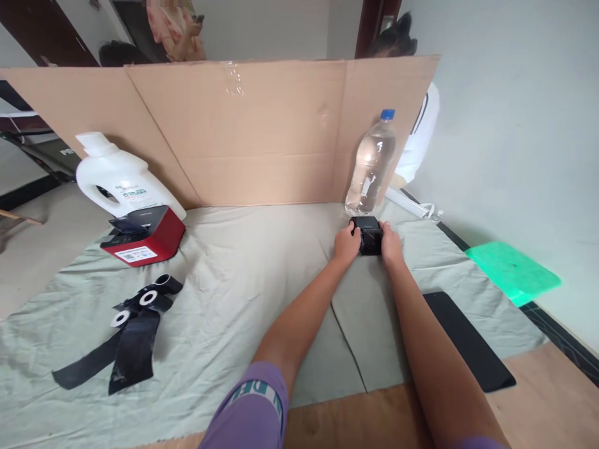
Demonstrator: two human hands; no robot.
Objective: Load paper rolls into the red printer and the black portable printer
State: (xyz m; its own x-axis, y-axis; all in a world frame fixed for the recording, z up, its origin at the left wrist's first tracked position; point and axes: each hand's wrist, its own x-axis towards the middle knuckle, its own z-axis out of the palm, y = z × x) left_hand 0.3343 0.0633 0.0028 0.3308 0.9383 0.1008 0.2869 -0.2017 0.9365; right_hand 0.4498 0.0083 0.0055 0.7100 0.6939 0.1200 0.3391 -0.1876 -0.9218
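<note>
Both hands are on a little black box [369,238], over toward the right side of the green-grey cloth [243,287] and just in front of the blue-capped bottle [370,165]. Can't tell if it's resting on the cloth or lifted a bit. The left hand [347,244] grips its left side, thumb on the near edge and fingers curled in. The right hand [392,245] presses against the other side, so the thing's basically squeezed between the two. Some fingertips are hidden, so can't tell exactly how those sit.

Nearer the right forearm there's a flat black slab [468,340]. Way off to the left: a white jug [126,181] against the cardboard [262,137], a red box [161,240] in front of it, and some black rolls [161,304] with loose strips [135,352] trailing out.
</note>
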